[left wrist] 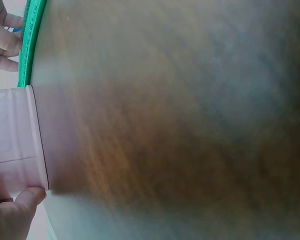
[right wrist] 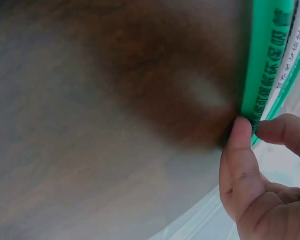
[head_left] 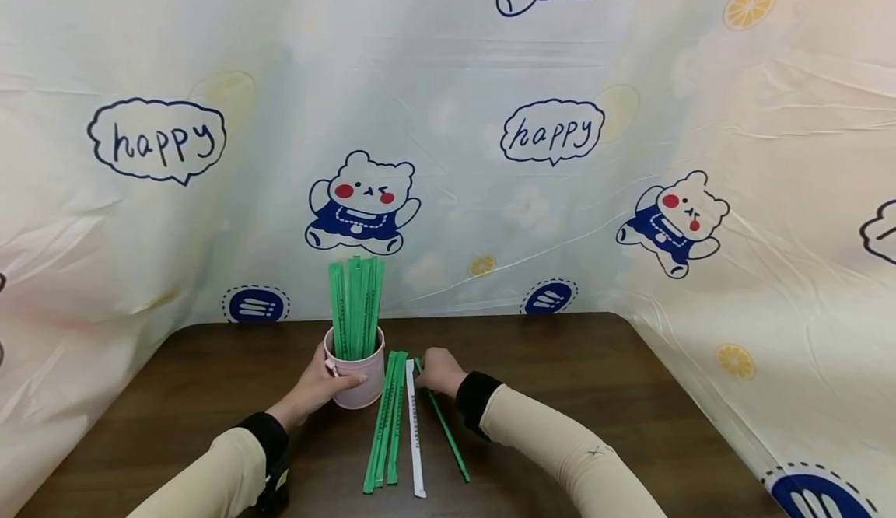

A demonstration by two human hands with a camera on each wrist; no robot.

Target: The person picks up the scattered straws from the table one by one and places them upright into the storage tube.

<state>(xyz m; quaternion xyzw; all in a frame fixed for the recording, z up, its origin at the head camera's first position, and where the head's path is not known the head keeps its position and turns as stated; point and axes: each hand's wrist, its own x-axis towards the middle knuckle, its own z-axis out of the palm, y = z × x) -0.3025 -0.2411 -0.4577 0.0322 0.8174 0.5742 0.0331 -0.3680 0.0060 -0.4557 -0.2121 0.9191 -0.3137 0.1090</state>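
My left hand [head_left: 316,387] holds a pale pink cup [head_left: 361,388] from its left side; the thumb lies along the front of the cup. Upright in the cup stands a bunch of green-wrapped straws [head_left: 355,304]. My right hand [head_left: 441,372] pinches the far end of a single green-wrapped straw [head_left: 448,436], and the right wrist view shows thumb and fingertip on that straw [right wrist: 267,60]. Between the cup and this straw lie a white-wrapped straw [head_left: 415,440] and several green-wrapped straws [head_left: 385,432], side by side. In the left wrist view, the left thumb [left wrist: 31,197] touches the cup's edge.
The dark wooden table [head_left: 560,378] has its back edge just behind the cup. A pale printed cloth [head_left: 455,207] with bears and the word "happy" hangs behind and beside the table.
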